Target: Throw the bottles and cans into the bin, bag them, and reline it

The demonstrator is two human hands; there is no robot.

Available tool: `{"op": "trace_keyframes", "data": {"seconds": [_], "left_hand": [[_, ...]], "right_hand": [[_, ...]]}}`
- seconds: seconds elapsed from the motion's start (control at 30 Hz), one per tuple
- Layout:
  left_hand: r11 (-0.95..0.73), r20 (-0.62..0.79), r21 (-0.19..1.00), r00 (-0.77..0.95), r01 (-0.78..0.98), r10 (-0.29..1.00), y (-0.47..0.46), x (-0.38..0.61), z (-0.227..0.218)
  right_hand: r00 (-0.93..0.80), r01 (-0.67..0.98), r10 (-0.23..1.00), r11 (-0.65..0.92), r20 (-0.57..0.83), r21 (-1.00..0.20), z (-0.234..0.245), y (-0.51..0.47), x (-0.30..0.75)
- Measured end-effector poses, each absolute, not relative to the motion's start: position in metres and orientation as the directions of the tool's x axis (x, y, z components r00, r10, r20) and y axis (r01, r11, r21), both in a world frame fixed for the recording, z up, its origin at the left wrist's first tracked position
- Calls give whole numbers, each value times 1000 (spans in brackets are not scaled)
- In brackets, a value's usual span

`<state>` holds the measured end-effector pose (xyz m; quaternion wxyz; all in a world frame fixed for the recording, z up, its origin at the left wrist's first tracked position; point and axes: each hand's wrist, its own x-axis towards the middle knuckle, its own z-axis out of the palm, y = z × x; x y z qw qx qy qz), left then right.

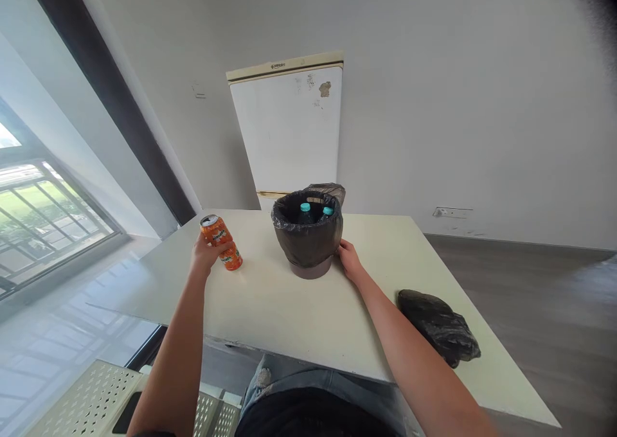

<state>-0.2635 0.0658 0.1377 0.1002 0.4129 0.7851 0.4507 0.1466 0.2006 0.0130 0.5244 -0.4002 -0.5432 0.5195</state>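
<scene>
My left hand (206,252) is closed around an orange drink can (221,241), which tilts to the left just above the white table (270,308). To the right of the can stands a small bin lined with a black bag (308,236). Two bottles with teal caps (305,207) stick up inside it. My right hand (349,261) rests against the bin's right side near its base, fingers pressed to the bag.
A folded black plastic bag (438,326) lies on the table near its right edge. A white fridge (289,128) stands against the wall behind the table. A window (43,218) is at the left, and a perforated white seat (87,401) sits below the table's near-left corner.
</scene>
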Motion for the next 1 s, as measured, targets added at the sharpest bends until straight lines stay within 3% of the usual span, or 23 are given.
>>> {"op": "trace_keyframes", "data": {"seconds": [0.13, 0.37, 1.0], "left_hand": [[175, 147, 882, -610, 437, 779, 67, -265, 134], [170, 143, 900, -639, 402, 756, 67, -271, 128], [118, 388, 809, -674, 576, 629, 73, -265, 89]], "right_hand": [[-124, -114, 980, 140, 154, -984, 11, 202, 146], [-131, -114, 979, 143, 158, -983, 10, 203, 146], [-119, -127, 981, 141, 156, -982, 17, 198, 146]]}}
